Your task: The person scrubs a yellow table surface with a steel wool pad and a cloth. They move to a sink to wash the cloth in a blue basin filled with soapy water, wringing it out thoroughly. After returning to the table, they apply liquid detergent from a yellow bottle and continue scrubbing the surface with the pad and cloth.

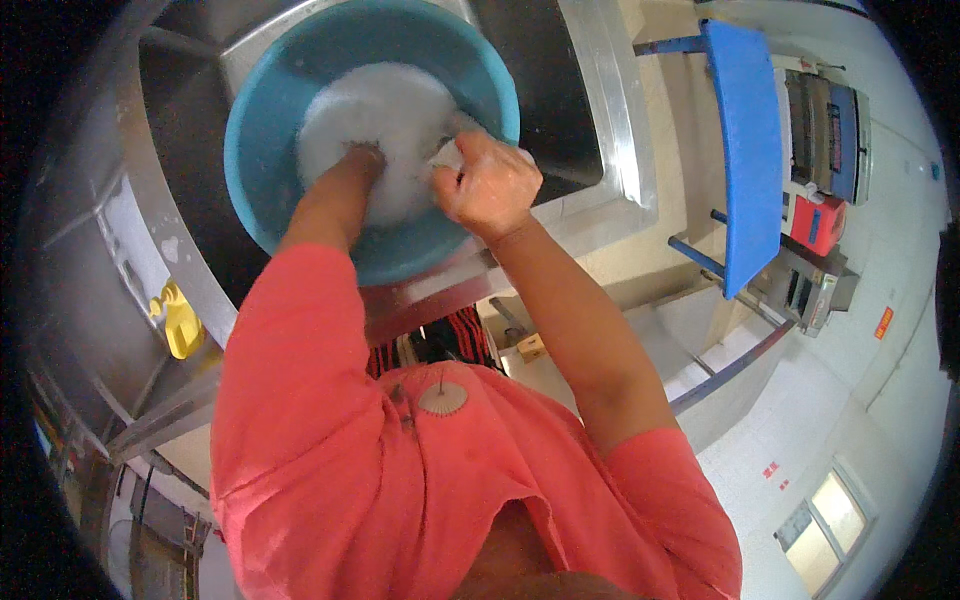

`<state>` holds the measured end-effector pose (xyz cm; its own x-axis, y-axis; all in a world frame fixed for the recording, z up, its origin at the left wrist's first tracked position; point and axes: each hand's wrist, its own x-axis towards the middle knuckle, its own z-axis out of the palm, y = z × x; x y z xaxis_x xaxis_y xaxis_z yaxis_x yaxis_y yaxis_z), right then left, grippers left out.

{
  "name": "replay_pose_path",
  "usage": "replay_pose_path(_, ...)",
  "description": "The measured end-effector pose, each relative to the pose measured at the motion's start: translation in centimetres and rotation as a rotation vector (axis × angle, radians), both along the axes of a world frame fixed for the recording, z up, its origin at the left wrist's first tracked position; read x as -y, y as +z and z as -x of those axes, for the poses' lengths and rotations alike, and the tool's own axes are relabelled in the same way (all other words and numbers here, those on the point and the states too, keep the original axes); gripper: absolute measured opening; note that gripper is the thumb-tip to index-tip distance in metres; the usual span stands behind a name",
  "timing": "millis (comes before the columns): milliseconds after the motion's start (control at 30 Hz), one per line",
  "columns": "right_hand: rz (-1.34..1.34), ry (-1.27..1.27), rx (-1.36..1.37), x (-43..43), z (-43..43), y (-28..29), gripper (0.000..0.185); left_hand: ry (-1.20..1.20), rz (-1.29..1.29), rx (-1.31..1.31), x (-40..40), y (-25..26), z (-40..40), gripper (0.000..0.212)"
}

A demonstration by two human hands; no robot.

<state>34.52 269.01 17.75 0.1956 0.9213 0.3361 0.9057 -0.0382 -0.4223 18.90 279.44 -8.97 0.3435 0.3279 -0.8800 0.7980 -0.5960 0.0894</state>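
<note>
A teal plastic basin (251, 176) stands in a stainless steel sink (559, 97), with cloudy, sudsy water (375, 97) inside. My left hand (365, 156) reaches into the suds up to about the wrist, so its fingers and anything in them are hidden. Over the right side of the basin, my right hand (491, 184) is wet and foamy, its fingers curled tightly. A small whitish wet cloth (448, 155) pokes out of that fist at its left; the rest of it is covered by the hand or the water.
A yellow plastic bottle (182, 326) stands at the left beyond the sink rim (169, 217). To the right is a table with a blue top (742, 157), and behind it a red box (817, 223) beside some equipment. The sink's front edge (442, 289) runs between basin and body.
</note>
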Motion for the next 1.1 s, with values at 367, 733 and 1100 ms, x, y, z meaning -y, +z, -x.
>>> replay_pose_path(367, 0.044, -0.001, 0.012, -1.3, -0.5, 0.9, 0.018, -0.369, 0.273, 0.207, -4.2, 19.8, -0.7, 0.028)
replay_pose_path(733, 0.208, 0.09, 0.157, -1.0, -2.2, -6.3, 0.025, -0.228, -0.884, 1.021, -4.7, 33.9, 7.9, 0.03)
replay_pose_path(1100, 0.399, 0.101, 0.224, -1.0, -2.1, -5.4, 0.032, 0.753, -1.447, 0.973, -2.8, 31.5, 18.4, 0.044)
